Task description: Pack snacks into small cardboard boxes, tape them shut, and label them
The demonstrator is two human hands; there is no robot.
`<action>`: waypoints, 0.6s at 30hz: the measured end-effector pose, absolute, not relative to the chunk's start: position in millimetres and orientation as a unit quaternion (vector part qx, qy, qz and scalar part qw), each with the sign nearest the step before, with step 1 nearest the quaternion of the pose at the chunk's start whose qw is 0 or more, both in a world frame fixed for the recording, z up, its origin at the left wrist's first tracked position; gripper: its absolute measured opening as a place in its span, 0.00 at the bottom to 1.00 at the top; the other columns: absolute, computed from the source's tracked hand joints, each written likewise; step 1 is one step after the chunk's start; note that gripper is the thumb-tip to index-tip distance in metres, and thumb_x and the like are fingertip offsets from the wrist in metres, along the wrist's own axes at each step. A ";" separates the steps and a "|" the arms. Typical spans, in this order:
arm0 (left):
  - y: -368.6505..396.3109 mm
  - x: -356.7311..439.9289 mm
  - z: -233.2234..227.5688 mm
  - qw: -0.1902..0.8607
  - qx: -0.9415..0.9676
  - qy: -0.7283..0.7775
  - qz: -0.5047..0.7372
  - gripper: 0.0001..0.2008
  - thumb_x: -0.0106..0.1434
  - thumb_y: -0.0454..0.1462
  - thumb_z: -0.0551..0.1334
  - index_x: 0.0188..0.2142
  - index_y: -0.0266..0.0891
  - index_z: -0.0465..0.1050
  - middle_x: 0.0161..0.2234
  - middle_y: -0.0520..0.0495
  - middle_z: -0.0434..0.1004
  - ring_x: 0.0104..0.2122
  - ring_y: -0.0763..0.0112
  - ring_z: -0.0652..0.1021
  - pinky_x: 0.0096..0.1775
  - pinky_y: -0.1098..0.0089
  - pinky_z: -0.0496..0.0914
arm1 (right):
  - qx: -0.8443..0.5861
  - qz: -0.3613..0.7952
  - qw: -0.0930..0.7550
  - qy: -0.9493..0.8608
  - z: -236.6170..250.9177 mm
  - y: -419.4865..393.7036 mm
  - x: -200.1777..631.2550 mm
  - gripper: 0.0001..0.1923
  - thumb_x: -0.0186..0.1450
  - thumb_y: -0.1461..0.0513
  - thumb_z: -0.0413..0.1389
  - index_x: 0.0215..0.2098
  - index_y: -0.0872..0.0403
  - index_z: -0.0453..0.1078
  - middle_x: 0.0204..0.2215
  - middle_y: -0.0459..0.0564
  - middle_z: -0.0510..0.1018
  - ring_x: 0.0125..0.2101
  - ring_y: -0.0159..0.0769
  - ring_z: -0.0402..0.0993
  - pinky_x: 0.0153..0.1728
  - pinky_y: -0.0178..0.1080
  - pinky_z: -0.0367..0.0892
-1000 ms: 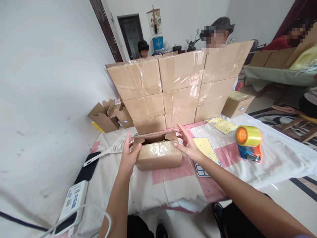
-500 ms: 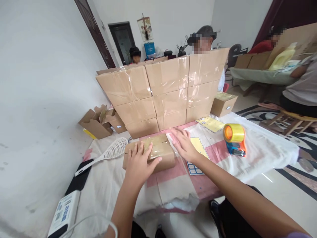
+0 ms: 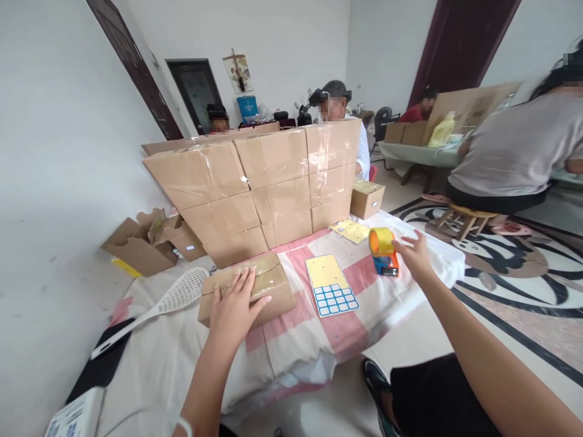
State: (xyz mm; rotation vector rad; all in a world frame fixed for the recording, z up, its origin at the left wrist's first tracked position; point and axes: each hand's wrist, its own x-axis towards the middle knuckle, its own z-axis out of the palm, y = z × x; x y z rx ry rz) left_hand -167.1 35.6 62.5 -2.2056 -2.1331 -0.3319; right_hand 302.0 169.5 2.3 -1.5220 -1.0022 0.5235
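Note:
My left hand [image 3: 234, 303] lies flat with spread fingers on top of a small cardboard box [image 3: 276, 290], which has clear tape across its top. My right hand [image 3: 413, 254] is at the right of the table, its fingers apart beside a tape dispenser [image 3: 386, 264] with a yellow roll of tape [image 3: 382, 241]. The fingertips are at the roll's right edge; I cannot tell whether they touch it. Between the box and the dispenser lies a sheet of blue-edged labels [image 3: 336, 300], its upper part yellow.
A wall of stacked taped boxes [image 3: 282, 182] stands across the table's back. Open boxes [image 3: 146, 246] are at the left, near a white plastic strainer paddle [image 3: 180, 292]. Another box [image 3: 367, 199] and yellow sheet [image 3: 350, 230] sit at the back right. Other people work beyond.
My right hand has left the box's right end and moved right to the tape dispenser. My left hand stays on the box. The view has turned to the right.

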 end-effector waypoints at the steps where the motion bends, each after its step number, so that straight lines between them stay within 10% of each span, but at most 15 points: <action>1: 35.3 -165.9 62.6 0.031 -0.714 -0.691 -0.109 0.33 0.68 0.51 0.56 0.68 0.40 0.59 0.68 0.36 0.58 0.68 0.45 0.60 0.64 0.33 0.51 | -0.644 0.282 0.571 -0.424 -0.7 167.7 306.6 0.42 0.54 0.52 0.65 0.62 0.55 0.60 0.50 0.66 0.76 0.43 0.51 0.78 0.40 0.48 0.76; 5: 33.8 -153.4 65.7 0.055 -0.701 -0.702 -0.108 0.36 0.68 0.54 0.54 0.68 0.37 0.59 0.66 0.31 0.62 0.66 0.43 0.63 0.63 0.33 0.51 | -0.602 0.350 0.486 -0.528 -2.5 167.0 306.3 0.22 0.55 0.48 0.64 0.39 0.56 0.74 0.32 0.57 0.81 0.32 0.45 0.77 0.34 0.43 0.72; 10: 36.1 -121.4 68.1 0.115 -0.611 -0.777 -0.101 0.41 0.69 0.56 0.50 0.69 0.27 0.55 0.60 0.29 0.72 0.66 0.39 0.63 0.65 0.35 0.45 | -0.565 0.316 0.468 -0.602 1.8 175.8 279.4 0.21 0.52 0.45 0.65 0.25 0.53 0.68 0.20 0.46 0.72 0.25 0.37 0.68 0.28 0.39 0.65; 15: 37.9 -94.9 59.7 0.228 -0.588 -0.757 -0.170 0.37 0.70 0.53 0.52 0.67 0.25 0.60 0.64 0.22 0.64 0.68 0.31 0.56 0.63 0.32 0.47 | -0.501 0.310 0.509 -0.628 12.5 154.4 221.8 0.21 0.59 0.44 0.60 0.26 0.51 0.63 0.23 0.43 0.68 0.26 0.35 0.65 0.29 0.39 0.65; 18: 32.3 -80.7 55.8 0.238 -0.705 -0.613 -0.264 0.26 0.72 0.48 0.53 0.61 0.34 0.68 0.63 0.32 0.68 0.65 0.44 0.65 0.62 0.42 0.57 | -0.389 0.369 0.551 -0.639 28.0 120.8 178.9 0.17 0.66 0.47 0.55 0.37 0.52 0.66 0.31 0.46 0.72 0.31 0.37 0.69 0.35 0.40 0.68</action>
